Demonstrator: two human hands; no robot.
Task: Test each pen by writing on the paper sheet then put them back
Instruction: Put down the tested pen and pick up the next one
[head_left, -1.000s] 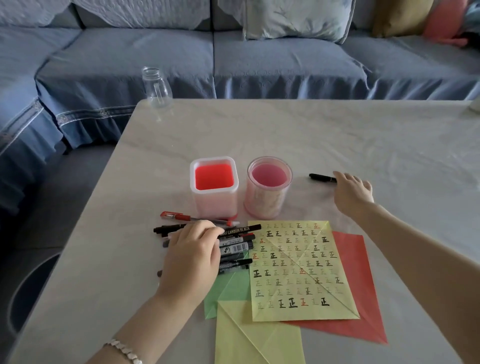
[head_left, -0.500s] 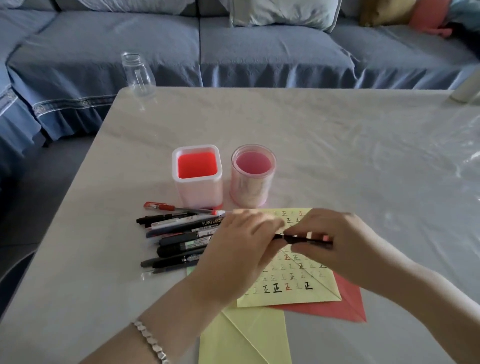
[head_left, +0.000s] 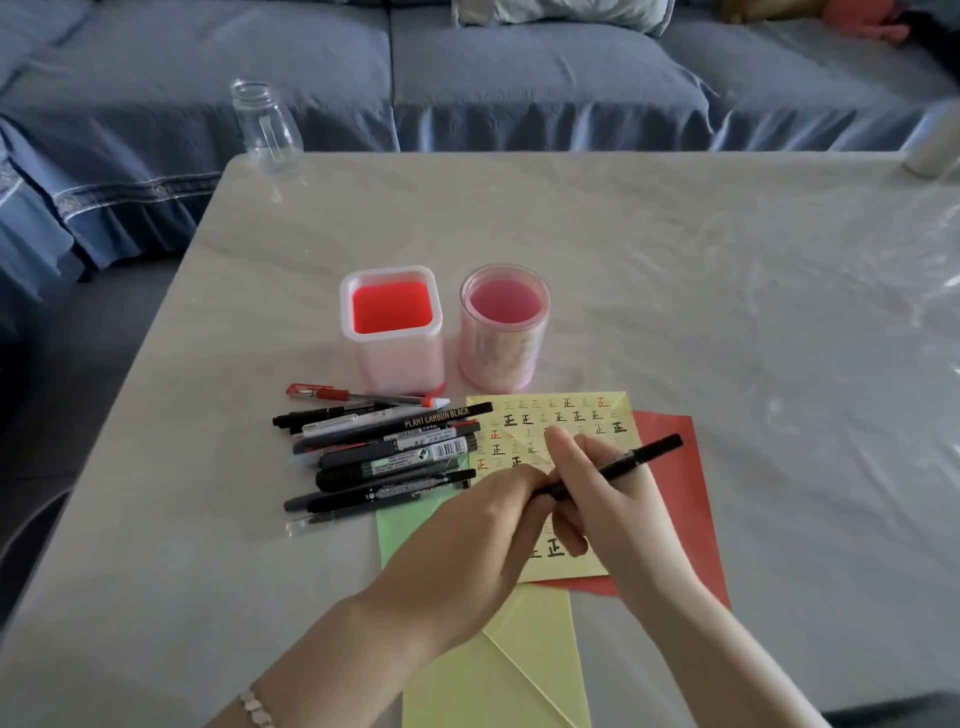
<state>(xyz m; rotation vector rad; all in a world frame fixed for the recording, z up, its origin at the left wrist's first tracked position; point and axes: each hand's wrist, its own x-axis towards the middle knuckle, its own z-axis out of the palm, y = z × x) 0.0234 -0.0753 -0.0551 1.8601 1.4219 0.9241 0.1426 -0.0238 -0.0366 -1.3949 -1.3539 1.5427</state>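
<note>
Comparing with a second ago: the right hand (head_left: 613, 504) is no longer stretched across the counter (head_left: 701, 291) to a lone black pen (head_left: 641, 456) well beyond the yellow paper sheet (head_left: 576, 415). The left hand (head_left: 467, 545) is off the pile of pens (head_left: 384, 452) beside the sheet's left edge. Both hands now meet above the middle of the sheet with that pen between them. In the half-second-old view the pen sits near level. Now it slants, its far end out past the sheet's right edge, over the red sheet (head_left: 675, 478).

Reading: the fetch is done. This looks like the uncapping step, just ahead of writing. Whether the cap is off yet, I cannot tell.

Grip, right: closed, fingers and thumb curled round the barrel near its lower half.
Grip, left: closed, fingertips pinching the pen's near end, which is hidden inside them.

Pen against the grip: the long free part juts up and away from the right-hand knuckles, and the short part runs straight into the left fingertips. The writing tip is not visible. The pen is held above the rows of marks on the sheet, not touching them.

Square pen holder (head_left: 392, 358) and round pen holder (head_left: 498, 358) stand just past the sheet's far edge. The pile is still out, so the put-back is judged to lie ahead.
</note>
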